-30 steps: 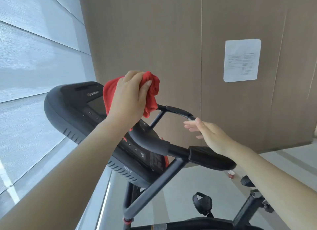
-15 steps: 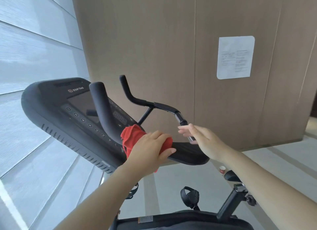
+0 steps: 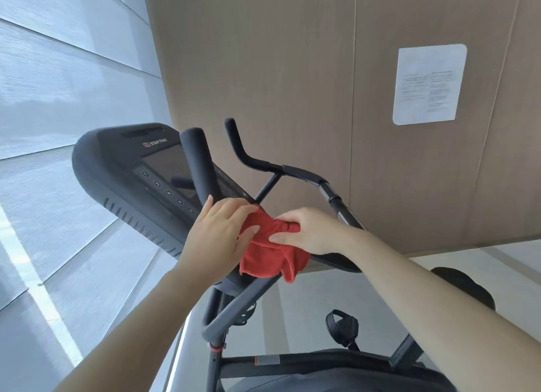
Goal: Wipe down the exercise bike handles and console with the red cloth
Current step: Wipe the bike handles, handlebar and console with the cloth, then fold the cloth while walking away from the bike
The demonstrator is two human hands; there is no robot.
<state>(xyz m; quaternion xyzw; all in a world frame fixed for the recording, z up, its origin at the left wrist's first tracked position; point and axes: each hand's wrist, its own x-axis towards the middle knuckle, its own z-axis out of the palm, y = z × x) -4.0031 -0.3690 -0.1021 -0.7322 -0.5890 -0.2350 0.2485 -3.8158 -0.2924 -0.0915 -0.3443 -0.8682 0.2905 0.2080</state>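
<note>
Brown wall panels (image 3: 292, 69) with a paper notice (image 3: 429, 84) stand behind the exercise bike, whose console (image 3: 140, 181) tilts up on the left. The red cloth (image 3: 269, 257) sits bunched at the foot of the near upright handle (image 3: 197, 163), just right of the console, with one end hanging. The person's left hand (image 3: 218, 233) clasps it between fingers and thumb, and the right hand (image 3: 310, 230) pinches a fold from the right.

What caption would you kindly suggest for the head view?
Left hand and right hand hold the red cloth on the exercise bike's handlebar.
</note>
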